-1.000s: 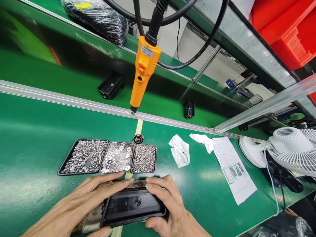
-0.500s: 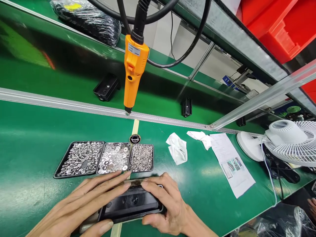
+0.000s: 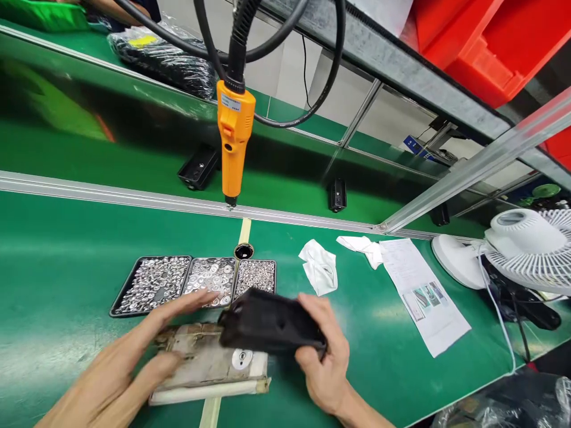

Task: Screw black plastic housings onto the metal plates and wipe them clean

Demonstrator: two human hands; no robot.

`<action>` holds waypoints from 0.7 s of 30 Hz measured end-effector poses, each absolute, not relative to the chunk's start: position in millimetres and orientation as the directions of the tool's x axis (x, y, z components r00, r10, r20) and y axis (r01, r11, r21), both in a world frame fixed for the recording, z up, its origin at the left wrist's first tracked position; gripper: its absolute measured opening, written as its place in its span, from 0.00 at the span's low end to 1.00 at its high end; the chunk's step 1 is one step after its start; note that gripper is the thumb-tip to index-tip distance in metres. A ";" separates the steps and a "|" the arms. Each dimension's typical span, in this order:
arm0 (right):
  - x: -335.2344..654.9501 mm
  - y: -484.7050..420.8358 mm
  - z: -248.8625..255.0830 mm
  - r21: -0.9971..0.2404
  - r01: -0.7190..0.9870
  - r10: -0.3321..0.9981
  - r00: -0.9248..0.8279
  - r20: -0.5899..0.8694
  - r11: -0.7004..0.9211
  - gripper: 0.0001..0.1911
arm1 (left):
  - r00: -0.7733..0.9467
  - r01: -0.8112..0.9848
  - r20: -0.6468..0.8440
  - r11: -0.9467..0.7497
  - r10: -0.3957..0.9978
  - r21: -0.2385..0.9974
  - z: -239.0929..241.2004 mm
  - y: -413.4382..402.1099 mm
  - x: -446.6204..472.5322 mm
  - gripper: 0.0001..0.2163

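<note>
My right hand (image 3: 328, 356) grips a black plastic housing (image 3: 270, 324) and holds it lifted and tilted above a worn white fixture block (image 3: 209, 365) with a round metal insert. My left hand (image 3: 129, 368) rests on the left part of that block, fingers stretched toward the trays and the housing's left end. Just beyond the hands lie three black trays (image 3: 196, 284) filled with small silver screws and washers. An orange electric screwdriver (image 3: 234, 145) hangs on a black cable above the bench rail.
White cloths (image 3: 321, 267) and a printed sheet (image 3: 423, 297) lie to the right on the green mat. A white fan (image 3: 526, 249) stands at the far right. Black parts (image 3: 198, 166) ride the conveyor behind the rail. Red bins (image 3: 473, 41) sit overhead.
The black housing, which lay flat on the fixture block under both hands, has been lifted off and tilted by my right hand. My left hand slid left onto the bared block.
</note>
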State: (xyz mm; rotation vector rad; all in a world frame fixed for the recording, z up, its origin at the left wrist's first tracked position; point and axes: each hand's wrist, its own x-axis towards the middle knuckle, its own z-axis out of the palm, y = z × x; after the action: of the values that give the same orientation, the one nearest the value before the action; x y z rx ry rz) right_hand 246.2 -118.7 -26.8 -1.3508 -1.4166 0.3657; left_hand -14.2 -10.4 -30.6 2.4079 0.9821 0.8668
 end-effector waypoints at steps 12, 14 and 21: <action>259.0 -119.4 -30.6 -0.940 0.297 0.880 0.386 0.278 0.167 0.27 | 0.843 0.301 0.263 -0.817 0.469 0.492 -0.7 -12.2 17.9 0.11; 258.2 -120.2 -29.4 -0.946 0.281 0.881 0.389 0.268 0.164 0.27 | 0.842 0.294 0.304 -0.852 0.446 0.433 -3.7 -15.4 15.9 0.08; 255.9 -122.2 -29.1 -0.950 0.273 0.879 0.405 0.254 0.148 0.25 | 0.723 0.431 0.377 -0.805 0.579 0.408 -18.1 -45.7 11.9 0.09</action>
State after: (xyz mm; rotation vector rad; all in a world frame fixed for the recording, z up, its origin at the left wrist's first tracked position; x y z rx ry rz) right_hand 255.9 -122.2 -29.1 -1.3972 -1.1208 0.6023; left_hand 11.9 -45.7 -18.1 2.6364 0.7928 0.7194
